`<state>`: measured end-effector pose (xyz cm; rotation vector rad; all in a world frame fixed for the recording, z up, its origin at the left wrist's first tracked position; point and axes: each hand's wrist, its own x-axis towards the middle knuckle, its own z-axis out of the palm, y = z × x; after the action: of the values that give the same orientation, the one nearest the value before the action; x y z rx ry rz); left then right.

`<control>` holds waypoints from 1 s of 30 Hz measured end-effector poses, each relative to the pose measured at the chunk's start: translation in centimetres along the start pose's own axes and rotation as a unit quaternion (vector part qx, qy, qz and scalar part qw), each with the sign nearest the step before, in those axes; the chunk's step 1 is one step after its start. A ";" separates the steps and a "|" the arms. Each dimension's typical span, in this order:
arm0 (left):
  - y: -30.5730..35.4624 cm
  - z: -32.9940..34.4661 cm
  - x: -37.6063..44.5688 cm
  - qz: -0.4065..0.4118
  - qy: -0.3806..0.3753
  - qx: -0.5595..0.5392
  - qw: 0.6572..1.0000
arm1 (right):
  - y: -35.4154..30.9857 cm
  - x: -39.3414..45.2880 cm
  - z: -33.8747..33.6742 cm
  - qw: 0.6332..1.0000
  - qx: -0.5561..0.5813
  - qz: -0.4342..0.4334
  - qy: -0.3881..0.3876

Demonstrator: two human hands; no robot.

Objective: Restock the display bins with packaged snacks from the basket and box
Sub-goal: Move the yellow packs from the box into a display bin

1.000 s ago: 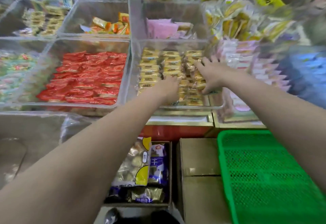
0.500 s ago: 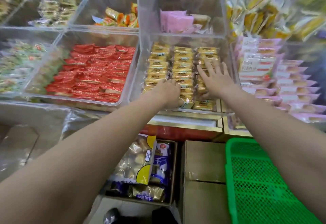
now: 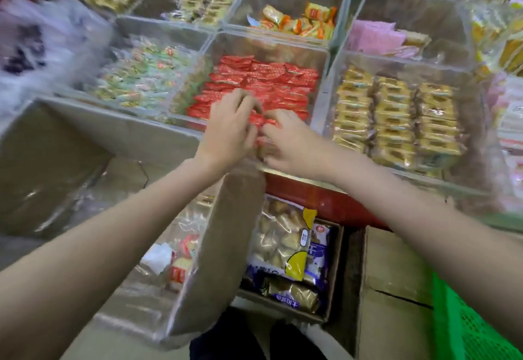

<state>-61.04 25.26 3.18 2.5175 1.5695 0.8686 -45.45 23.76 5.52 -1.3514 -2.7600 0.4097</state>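
Green perforated plastic basket (image 3: 475, 331) cut off at the frame's corner; red foil snack packets (image 3: 263, 85) partly hidden beneath both hands, fingers motion-blurred.

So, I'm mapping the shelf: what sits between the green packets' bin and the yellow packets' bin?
The bin of red packets, shown in the head view.

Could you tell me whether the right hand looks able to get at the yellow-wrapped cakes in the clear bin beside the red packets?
Probably yes: the right hand is at the red packets, and the neighbouring clear bin of yellow-wrapped cakes is open-topped, with nothing between.
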 end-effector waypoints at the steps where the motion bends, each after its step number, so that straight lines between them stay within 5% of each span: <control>1: -2.4 -1.2 -1.7 -0.028 0.004 0.002 1.000 | -2.4 1.8 0.9 0.999 0.023 -0.030 0.001; 4: -9.1 -3.6 -6.9 -0.104 -0.048 0.025 0.993 | -9.4 6.4 4.3 0.995 0.058 -0.057 -0.057; 7: -14.8 -4.4 -11.2 -0.183 -0.195 0.079 0.960 | -14.3 10.7 8.7 0.979 0.028 -0.008 -0.199; 10: -18.6 -4.3 -14.3 -0.183 -0.346 0.104 0.914 | -16.5 13.9 14.0 0.945 -0.053 0.100 -0.307; 13: -21.4 -3.7 -15.5 -0.185 -0.403 0.077 0.893 | -15.6 15.5 18.5 0.887 -0.110 0.239 -0.380; 16: -23.4 -2.7 -16.0 -0.191 -0.419 0.044 0.887 | -14.5 15.6 21.2 0.877 -0.110 0.313 -0.347; 19: -24.7 -1.4 -16.5 -0.194 -0.419 0.004 0.887 | -14.9 16.2 23.2 0.903 -0.127 0.302 -0.277; 25: -25.4 0.2 -16.4 -0.193 -0.431 -0.046 0.880 | -14.5 17.5 24.1 0.893 -0.204 0.292 -0.276; 30: -26.7 -0.8 -15.8 -0.246 -0.492 -0.136 0.824 | -18.2 18.5 22.1 0.933 0.005 0.274 -0.232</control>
<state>-88.30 24.74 -11.65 1.6821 1.4048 -0.2641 -74.31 22.73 -12.60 -2.2803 -2.6336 0.8623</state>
